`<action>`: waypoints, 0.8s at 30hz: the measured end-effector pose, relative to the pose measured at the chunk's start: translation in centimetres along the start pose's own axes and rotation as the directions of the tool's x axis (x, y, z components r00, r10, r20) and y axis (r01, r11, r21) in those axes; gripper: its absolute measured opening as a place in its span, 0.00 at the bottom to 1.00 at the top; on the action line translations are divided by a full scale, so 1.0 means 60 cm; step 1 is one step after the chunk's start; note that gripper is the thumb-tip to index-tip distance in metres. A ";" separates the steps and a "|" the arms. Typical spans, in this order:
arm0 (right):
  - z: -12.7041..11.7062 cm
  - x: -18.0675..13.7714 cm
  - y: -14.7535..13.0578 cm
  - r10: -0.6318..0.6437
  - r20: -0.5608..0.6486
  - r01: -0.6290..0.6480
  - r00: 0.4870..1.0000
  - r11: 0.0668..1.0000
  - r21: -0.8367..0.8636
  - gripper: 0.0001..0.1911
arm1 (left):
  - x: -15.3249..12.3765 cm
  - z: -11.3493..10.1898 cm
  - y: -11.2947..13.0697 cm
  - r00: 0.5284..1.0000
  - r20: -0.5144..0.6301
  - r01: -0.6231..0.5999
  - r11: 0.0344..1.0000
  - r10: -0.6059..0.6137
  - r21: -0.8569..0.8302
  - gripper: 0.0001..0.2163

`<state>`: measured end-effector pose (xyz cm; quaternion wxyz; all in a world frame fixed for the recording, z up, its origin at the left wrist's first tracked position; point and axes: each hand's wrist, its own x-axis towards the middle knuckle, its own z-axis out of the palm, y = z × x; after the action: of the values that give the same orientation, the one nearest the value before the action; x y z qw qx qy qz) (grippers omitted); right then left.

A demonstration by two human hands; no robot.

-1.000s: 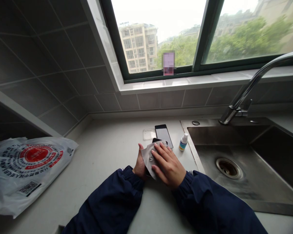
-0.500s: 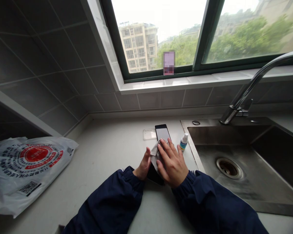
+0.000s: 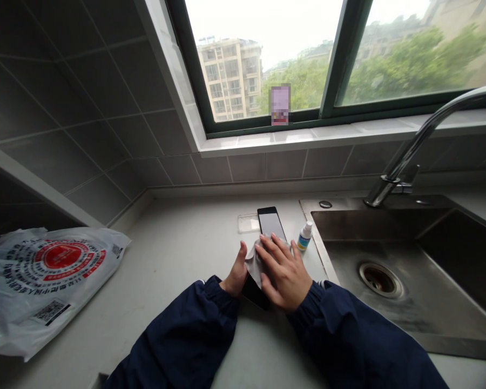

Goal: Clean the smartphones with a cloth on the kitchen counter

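My left hand (image 3: 235,275) grips a black phone (image 3: 256,292) by its left edge, thumb raised beside it and the other fingers mostly hidden. Across the phone's upper face lies a grey cleaning cloth (image 3: 257,268) with a zigzag edge. My right hand (image 3: 285,273) presses the cloth against the phone, its fingers laid over the fabric. Just beyond the hands, another phone (image 3: 270,220) with a pale screen rests on the counter. A clear phone case (image 3: 248,223) is at its left. To the right stands a small white-capped spray bottle (image 3: 304,236) with a blue label.
On the right is a steel sink (image 3: 328,259) with a chrome faucet (image 3: 409,146). A white plastic bag (image 3: 52,281) with red and black print lies on the counter (image 3: 166,248) at the left. Behind runs a tiled wall under a window.
My right hand and the cloth have shifted slightly down and left over the held phone. The left hand has barely moved, and the things on the counter stay put.
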<state>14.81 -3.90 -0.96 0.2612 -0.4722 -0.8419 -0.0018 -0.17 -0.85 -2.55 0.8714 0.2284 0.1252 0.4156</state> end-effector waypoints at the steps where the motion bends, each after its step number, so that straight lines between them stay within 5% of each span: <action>1: -0.001 0.001 0.002 -0.006 0.019 0.006 1.000 1.000 0.006 0.36 | 0.000 0.000 0.000 1.000 0.005 0.004 1.000 -0.004 0.006 0.34; 6: -0.001 0.001 0.006 -0.045 0.076 0.044 0.996 0.999 0.012 0.38 | 0.000 0.001 0.004 0.997 0.067 0.046 0.999 -0.047 0.021 0.35; 11: 0.012 -0.001 0.005 -0.057 -0.006 0.057 0.998 0.998 -0.030 0.35 | -0.001 0.008 0.013 0.996 0.015 0.091 0.996 -0.091 -0.021 0.34; 19: 0.019 0.000 0.012 -0.111 -0.254 0.129 0.961 0.990 0.057 0.16 | 0.001 0.006 0.020 0.989 -0.145 0.045 0.999 -0.042 0.020 0.28; 24: 0.020 0.002 0.016 -0.067 -0.282 0.118 0.957 0.979 0.169 0.07 | 0.000 -0.001 0.024 0.964 -0.262 0.062 0.998 -0.052 0.031 0.29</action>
<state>14.97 -2.98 -2.17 0.4173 -0.4013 -0.8153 -0.0019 -1.16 -0.01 -1.87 0.8543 0.1851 0.2534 0.4144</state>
